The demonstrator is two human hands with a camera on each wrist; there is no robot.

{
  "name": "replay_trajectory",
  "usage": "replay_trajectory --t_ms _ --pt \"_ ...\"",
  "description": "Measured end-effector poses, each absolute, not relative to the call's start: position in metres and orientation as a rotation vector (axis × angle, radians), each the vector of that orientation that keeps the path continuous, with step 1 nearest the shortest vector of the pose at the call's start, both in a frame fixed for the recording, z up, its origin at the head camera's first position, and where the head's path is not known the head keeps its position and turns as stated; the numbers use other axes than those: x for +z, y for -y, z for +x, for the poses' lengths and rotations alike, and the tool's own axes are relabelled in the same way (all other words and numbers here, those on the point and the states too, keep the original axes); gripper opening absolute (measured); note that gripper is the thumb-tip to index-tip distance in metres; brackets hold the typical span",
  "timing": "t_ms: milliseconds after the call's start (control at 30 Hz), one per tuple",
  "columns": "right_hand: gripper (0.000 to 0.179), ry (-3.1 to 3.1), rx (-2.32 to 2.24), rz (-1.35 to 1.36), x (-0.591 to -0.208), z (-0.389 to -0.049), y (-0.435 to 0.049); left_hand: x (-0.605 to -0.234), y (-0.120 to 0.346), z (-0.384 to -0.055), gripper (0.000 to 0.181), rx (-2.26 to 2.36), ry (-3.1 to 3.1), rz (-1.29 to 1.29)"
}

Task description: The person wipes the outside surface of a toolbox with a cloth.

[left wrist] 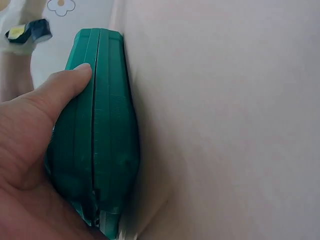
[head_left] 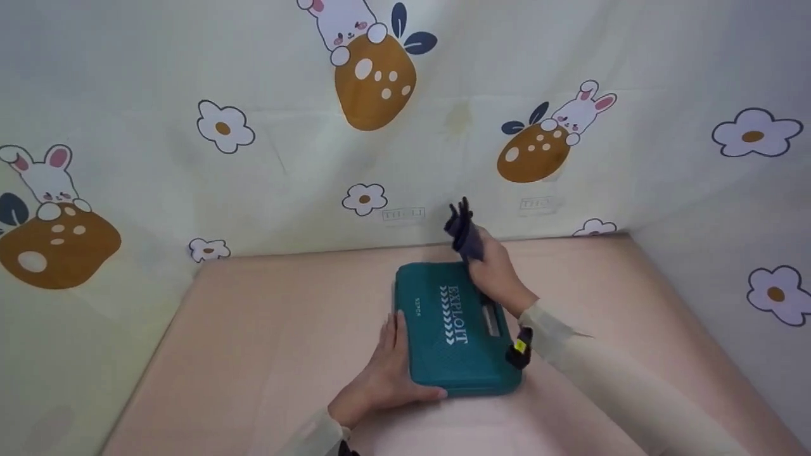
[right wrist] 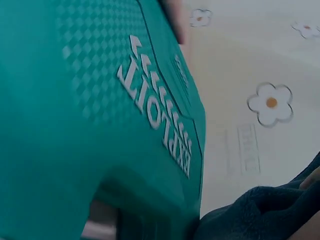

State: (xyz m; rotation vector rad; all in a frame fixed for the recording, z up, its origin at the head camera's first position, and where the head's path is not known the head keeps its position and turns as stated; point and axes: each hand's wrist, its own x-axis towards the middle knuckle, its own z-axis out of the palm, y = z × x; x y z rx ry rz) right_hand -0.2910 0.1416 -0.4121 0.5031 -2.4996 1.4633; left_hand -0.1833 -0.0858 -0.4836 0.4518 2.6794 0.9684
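A green plastic tool case (head_left: pixel 437 354), lettered EXPLOIT in white, lies on the pink tabletop with its handle side to the right. My left hand (head_left: pixel 382 375) grips its near left corner, fingers along the left side and thumb on the near side. In the left wrist view, the thumb (left wrist: pixel 67 90) lies by the seam between the case's two halves. My right hand (head_left: pixel 500 272) holds a bunched dark blue cloth (head_left: pixel 466 239) at the far right corner of the case. The right wrist view shows part of the cloth (right wrist: pixel 255 212) beside the case's lettered face (right wrist: pixel 65 145).
A pale curtain-like backdrop (head_left: pixel 285 183) printed with rabbits and flowers stands behind the table and along both sides. The pink tabletop (head_left: pixel 253 342) spreads around the case. A black strap with a yellow patch (head_left: pixel 519 347) is on the right wrist.
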Motion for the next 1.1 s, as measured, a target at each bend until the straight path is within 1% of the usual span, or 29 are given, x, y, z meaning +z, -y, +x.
replay_trajectory --t_ms 67,133,267,367,633,1100 --pt "0.064 2.64 1.33 0.593 -0.413 -0.29 -0.125 -0.484 0.087 -0.184 0.146 0.981 -2.672 0.462" --pt "0.067 2.823 1.102 0.692 -0.416 -0.289 -0.11 -0.484 0.087 -0.185 0.145 0.996 -2.657 0.472" --pt "0.067 3.097 0.568 0.846 -0.426 -0.283 -0.085 -0.485 0.088 -0.185 0.143 1.013 -2.633 0.479" --pt "0.068 3.158 0.37 0.888 -0.432 -0.285 -0.077 -0.484 0.087 -0.185 0.143 0.996 -2.628 0.473" --pt "0.077 3.112 0.365 1.066 -0.438 -0.294 -0.087 -0.482 0.087 -0.185 0.143 0.987 -2.634 0.478" --pt "0.077 3.088 0.309 1.091 -0.439 -0.296 -0.091 -0.483 0.086 -0.186 0.142 0.947 -2.645 0.461"
